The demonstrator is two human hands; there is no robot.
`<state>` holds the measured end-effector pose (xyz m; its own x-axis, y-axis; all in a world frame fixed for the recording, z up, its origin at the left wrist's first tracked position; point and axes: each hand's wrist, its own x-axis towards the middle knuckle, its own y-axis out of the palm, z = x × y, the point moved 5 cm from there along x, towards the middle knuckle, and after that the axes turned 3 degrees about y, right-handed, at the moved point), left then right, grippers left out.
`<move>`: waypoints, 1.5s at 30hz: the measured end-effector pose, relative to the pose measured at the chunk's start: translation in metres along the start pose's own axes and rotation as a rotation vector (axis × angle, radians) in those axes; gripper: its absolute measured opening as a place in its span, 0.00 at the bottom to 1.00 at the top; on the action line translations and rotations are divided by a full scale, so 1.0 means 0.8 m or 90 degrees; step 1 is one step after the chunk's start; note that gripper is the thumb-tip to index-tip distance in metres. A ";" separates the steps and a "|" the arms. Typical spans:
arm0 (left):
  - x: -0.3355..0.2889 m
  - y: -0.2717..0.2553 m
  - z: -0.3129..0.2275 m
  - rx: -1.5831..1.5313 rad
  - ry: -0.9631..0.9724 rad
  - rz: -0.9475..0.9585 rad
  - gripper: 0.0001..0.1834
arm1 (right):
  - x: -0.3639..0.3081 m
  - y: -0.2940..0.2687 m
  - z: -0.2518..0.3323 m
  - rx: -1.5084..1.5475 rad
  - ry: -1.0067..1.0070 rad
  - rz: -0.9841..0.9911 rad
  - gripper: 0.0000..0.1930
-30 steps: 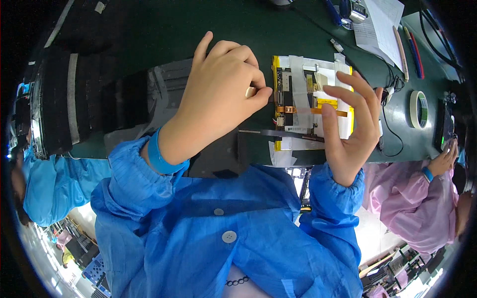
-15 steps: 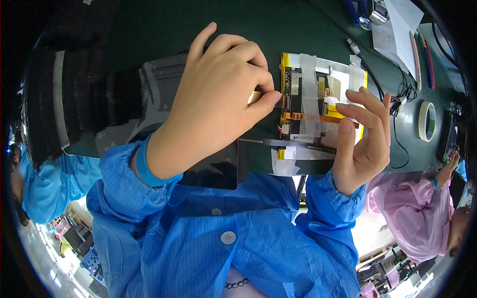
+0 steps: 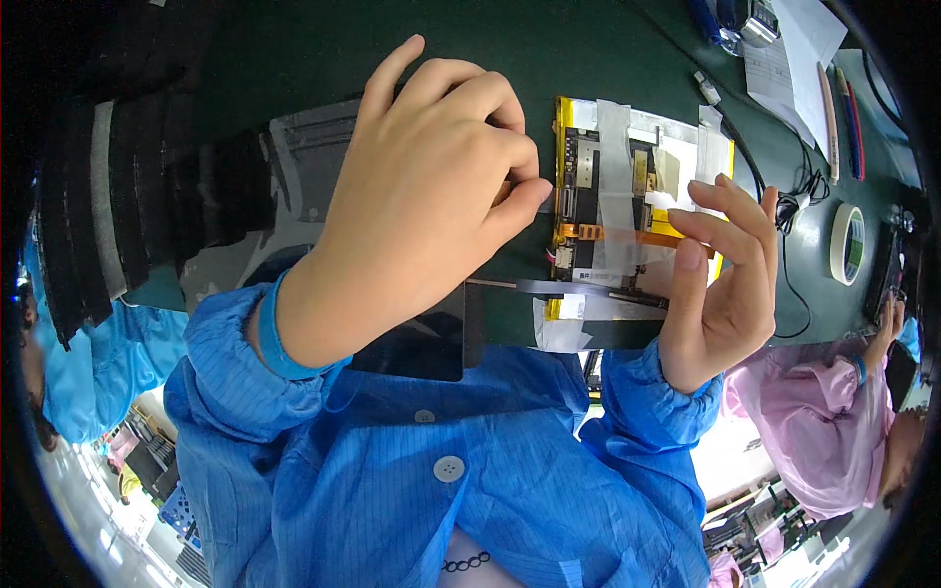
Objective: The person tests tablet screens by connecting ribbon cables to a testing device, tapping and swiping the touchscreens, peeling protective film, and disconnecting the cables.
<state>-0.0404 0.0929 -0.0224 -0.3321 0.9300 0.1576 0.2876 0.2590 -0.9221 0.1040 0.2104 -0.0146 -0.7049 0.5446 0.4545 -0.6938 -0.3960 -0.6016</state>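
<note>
Dark green worktop [image 3: 274, 59] fills the upper frame, with people in light-blue [image 3: 108, 372] and pink [image 3: 814, 412] garments at the lower left and right edges. Right of centre lies a flat yellow-edged electronic assembly [image 3: 642, 201], its white panel and dark circuit board crossed by translucent tape [image 3: 615, 176] and a thin orange ribbon [image 3: 637, 236]. Just beside its left edge, the left hand [image 3: 421, 186] has thumb and index finger together. The pale sliver visible there half a second ago is now out of sight, so I cannot tell what they pinch. The right hand [image 3: 725, 274], fingers apart, hovers over the ribbon's right end; both hands keep nearly the same poses, suggesting work stays at this spot. Below the ribbon lies a slender dark tool with a metal tip [image 3: 569, 287].
</note>
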 end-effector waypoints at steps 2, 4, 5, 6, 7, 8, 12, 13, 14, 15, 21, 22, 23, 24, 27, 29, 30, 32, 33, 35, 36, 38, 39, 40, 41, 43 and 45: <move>0.000 0.000 0.001 -0.002 0.002 -0.002 0.07 | 0.000 0.000 0.000 -0.002 0.001 0.001 0.08; 0.000 0.000 0.001 -0.002 0.004 -0.004 0.07 | 0.000 0.000 0.000 -0.001 0.000 -0.001 0.08; -0.001 0.000 0.000 -0.003 0.004 -0.007 0.07 | -0.001 -0.001 0.000 0.001 -0.001 -0.002 0.08; -0.001 -0.001 -0.002 -0.003 0.005 -0.011 0.07 | -0.001 -0.002 0.001 0.002 -0.002 -0.003 0.08; -0.002 -0.003 -0.004 -0.001 0.005 -0.012 0.07 | -0.002 -0.004 0.002 0.004 -0.006 -0.004 0.08; -0.001 -0.002 -0.002 0.003 0.004 0.000 0.07 | -0.001 -0.001 0.000 0.005 -0.005 -0.001 0.08; 0.001 0.001 -0.001 0.005 0.001 0.019 0.07 | -0.002 0.001 -0.003 0.002 0.004 0.008 0.08; 0.001 0.002 -0.002 0.005 0.001 0.019 0.07 | -0.002 0.001 0.000 -0.020 -0.002 0.026 0.09; 0.002 0.001 -0.003 0.004 0.003 0.014 0.07 | -0.001 0.002 0.002 -0.042 -0.008 0.043 0.10; 0.002 0.001 -0.004 0.003 0.004 0.009 0.07 | 0.000 0.000 0.005 -0.042 -0.008 0.042 0.10; 0.005 0.005 -0.004 0.013 -0.001 0.003 0.07 | -0.001 0.028 0.017 -0.186 -0.113 0.185 0.13; 0.005 0.006 -0.004 0.014 0.000 0.001 0.07 | 0.000 0.029 0.018 -0.188 -0.113 0.203 0.13; 0.004 0.007 -0.003 0.015 0.000 -0.001 0.07 | 0.001 0.029 0.020 -0.189 -0.114 0.201 0.13; 0.003 0.007 -0.002 0.016 0.001 -0.003 0.07 | 0.000 0.031 0.021 -0.199 -0.122 0.213 0.13; 0.002 0.005 -0.003 0.008 0.006 -0.011 0.08 | -0.002 0.033 0.027 -0.231 -0.146 0.214 0.13; 0.000 0.005 -0.004 0.029 0.026 -0.024 0.07 | -0.005 0.034 0.027 -0.255 -0.159 0.200 0.13; 0.001 0.003 -0.006 0.047 0.042 -0.034 0.07 | -0.008 0.034 0.027 -0.264 -0.179 0.177 0.14; 0.004 -0.017 -0.019 0.058 0.097 -0.092 0.06 | -0.006 0.028 0.030 -0.249 -0.184 0.167 0.15; 0.004 -0.030 -0.029 0.065 0.144 -0.149 0.07 | -0.005 0.020 0.031 -0.255 -0.179 0.158 0.15; -0.011 -0.040 -0.056 0.109 0.222 -0.088 0.10 | -0.004 -0.008 0.023 -0.162 -0.099 0.090 0.17; -0.019 -0.034 -0.062 0.143 0.232 -0.079 0.11 | -0.004 -0.025 0.021 -0.163 -0.070 0.044 0.17; -0.026 -0.016 -0.067 0.183 0.243 -0.048 0.13 | -0.018 -0.049 0.005 -0.140 -0.006 -0.028 0.13; -0.027 -0.014 -0.068 0.180 0.253 -0.049 0.13 | -0.029 -0.056 0.000 -0.116 0.040 -0.058 0.11; -0.028 -0.013 -0.066 0.175 0.244 -0.040 0.13 | -0.038 -0.060 0.001 -0.122 0.044 -0.064 0.11; -0.027 -0.012 -0.063 0.170 0.235 -0.032 0.13 | -0.046 -0.060 0.000 -0.160 0.054 -0.046 0.09; -0.027 -0.017 -0.063 0.166 0.228 -0.036 0.12 | -0.060 -0.055 -0.001 -0.237 0.063 -0.012 0.07; -0.028 -0.024 -0.060 0.108 0.201 -0.047 0.11 | -0.076 -0.048 -0.012 -0.237 0.093 -0.004 0.07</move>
<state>0.0044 0.0794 0.0088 -0.0456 0.9521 0.3024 0.1120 0.3057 -0.9455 0.1746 0.1999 -0.0254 -0.6536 0.6566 0.3765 -0.5778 -0.1115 -0.8085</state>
